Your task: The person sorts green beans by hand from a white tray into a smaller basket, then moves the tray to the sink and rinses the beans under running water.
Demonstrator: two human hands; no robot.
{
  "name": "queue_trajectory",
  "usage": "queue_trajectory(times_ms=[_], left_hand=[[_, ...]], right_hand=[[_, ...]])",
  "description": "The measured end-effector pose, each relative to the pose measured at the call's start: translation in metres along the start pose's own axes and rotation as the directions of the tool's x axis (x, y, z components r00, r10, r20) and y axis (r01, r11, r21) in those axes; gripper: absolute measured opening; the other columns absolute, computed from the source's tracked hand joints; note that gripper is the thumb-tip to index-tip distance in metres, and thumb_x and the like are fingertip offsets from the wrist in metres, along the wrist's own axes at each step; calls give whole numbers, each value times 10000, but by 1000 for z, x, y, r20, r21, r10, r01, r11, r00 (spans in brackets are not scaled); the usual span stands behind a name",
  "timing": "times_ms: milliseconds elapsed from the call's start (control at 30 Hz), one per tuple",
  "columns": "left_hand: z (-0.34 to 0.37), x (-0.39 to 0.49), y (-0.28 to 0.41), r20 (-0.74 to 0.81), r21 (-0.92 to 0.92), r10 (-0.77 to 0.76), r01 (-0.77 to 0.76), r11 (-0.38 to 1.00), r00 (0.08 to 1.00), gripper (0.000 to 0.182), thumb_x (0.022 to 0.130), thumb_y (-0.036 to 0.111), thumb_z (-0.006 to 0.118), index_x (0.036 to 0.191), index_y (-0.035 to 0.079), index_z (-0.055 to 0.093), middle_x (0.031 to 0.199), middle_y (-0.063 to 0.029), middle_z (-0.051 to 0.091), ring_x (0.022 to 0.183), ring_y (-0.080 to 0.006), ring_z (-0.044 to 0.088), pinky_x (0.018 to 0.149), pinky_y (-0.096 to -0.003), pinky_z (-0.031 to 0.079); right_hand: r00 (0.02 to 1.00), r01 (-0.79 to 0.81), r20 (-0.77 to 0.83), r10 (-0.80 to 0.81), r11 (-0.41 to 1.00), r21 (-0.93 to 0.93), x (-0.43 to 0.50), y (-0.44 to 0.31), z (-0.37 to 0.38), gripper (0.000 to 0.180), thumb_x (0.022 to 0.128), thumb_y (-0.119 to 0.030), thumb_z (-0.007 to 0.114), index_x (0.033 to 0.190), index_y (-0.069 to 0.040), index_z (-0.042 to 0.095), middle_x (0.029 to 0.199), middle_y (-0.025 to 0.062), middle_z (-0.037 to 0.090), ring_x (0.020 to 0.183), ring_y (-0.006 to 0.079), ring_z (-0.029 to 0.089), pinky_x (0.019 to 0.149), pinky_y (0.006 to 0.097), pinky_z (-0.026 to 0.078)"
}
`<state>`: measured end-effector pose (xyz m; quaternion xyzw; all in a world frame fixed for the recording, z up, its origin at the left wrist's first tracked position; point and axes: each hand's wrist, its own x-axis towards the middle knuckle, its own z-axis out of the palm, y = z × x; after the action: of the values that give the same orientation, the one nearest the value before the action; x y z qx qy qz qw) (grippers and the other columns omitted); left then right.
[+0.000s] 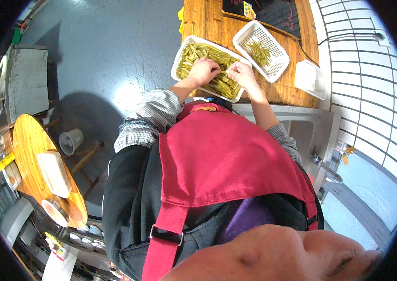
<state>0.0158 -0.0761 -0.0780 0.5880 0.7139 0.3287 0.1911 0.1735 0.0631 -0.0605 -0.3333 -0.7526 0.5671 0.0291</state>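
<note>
A white rectangular tub full of cut green beans sits at the near edge of a wooden table. My left hand is over the beans, fingers curled, its thumb and fingertips at one end of a single bean piece. Opposite it, my right hand pinches the same piece between thumb and forefinger. The two hands nearly meet above the tub. Just beyond my right hand stands a white perforated plastic basket, with a small heap of bean pieces on its bottom.
The wooden table also carries a black glossy panel and a lidded white container by the tiled wall. A cable runs to a wall socket. Behind on the left are a round wooden table and a white bucket.
</note>
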Motion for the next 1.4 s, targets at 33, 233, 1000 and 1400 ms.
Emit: queue_trajectory(times_ms=[33, 233, 1000, 1400], left_hand=[[0, 0, 1, -11, -7, 1, -1, 1000, 1000, 140, 813, 212, 647, 861, 92, 701, 875, -94, 681, 917, -310, 600, 872, -406, 456], [-6, 0, 1, -15, -83, -53, 51, 995, 998, 138, 809, 190, 654, 868, 72, 696, 853, -111, 674, 894, -322, 602, 855, -411, 461], [-6, -11, 10, 14, 46, 57, -57, 997, 998, 163, 799, 192, 635, 897, 96, 722, 911, -91, 678, 926, -313, 588, 885, -418, 456], [-5, -12, 10, 16, 36, 36, -36, 999, 999, 163, 802, 175, 628, 904, 91, 722, 923, -97, 683, 931, -320, 592, 882, -415, 464]], right_hand=[[1000, 10, 0, -10, 1000, -11, 0, 1, -1, 75, 865, -78, 669, 849, -19, 625, 711, 33, 637, 580, 77, 545, 533, 215, 443], [993, -118, 23, 116, 965, 234, 2, 8, -37, 130, 901, -122, 630, 992, -37, 669, 770, 24, 647, 611, 69, 543, 542, 197, 425], [857, 194, -164, -488, 601, -775, 6, -23, 13, 271, 775, -149, 694, 1041, -128, 650, 1018, 84, 603, 1020, 289, 540, 872, 407, 474], [798, 239, -228, -558, 640, -730, 12, -9, 15, 98, 798, -188, 677, 872, -126, 691, 866, 56, 644, 880, 274, 609, 752, 395, 506]])
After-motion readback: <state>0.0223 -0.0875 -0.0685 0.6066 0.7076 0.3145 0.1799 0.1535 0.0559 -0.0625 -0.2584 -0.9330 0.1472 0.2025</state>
